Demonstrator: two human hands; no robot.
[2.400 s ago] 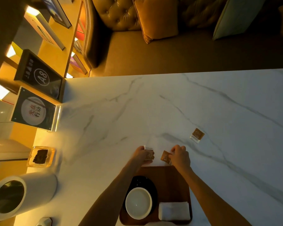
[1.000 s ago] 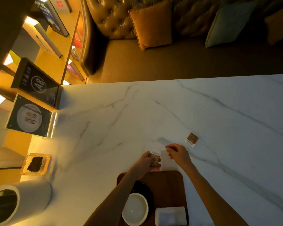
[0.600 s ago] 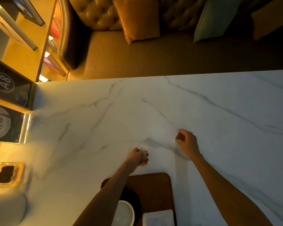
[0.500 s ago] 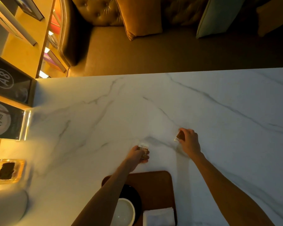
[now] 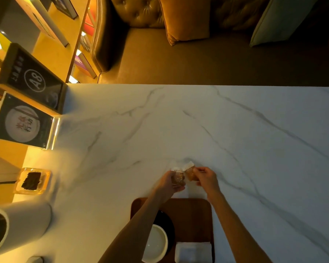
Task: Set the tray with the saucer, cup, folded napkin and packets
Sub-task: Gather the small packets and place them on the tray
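One packet (image 5: pixel 177 178) is pinched in the left hand (image 5: pixel 170 184), another packet (image 5: pixel 190 172) in the right hand (image 5: pixel 207 180); the tray (image 5: pixel 190 211) lies just behind both hands, toward the body.

Both forearms are bare to the frame edge, the left hand (image 5: pixel 169 184) and right hand (image 5: pixel 207 180) ungloved.

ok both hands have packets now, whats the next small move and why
Probably bring both hands back and set the packets on the bare wood of the tray. The left hand and right hand each hold a packet just beyond it; cup and napkin are already placed.
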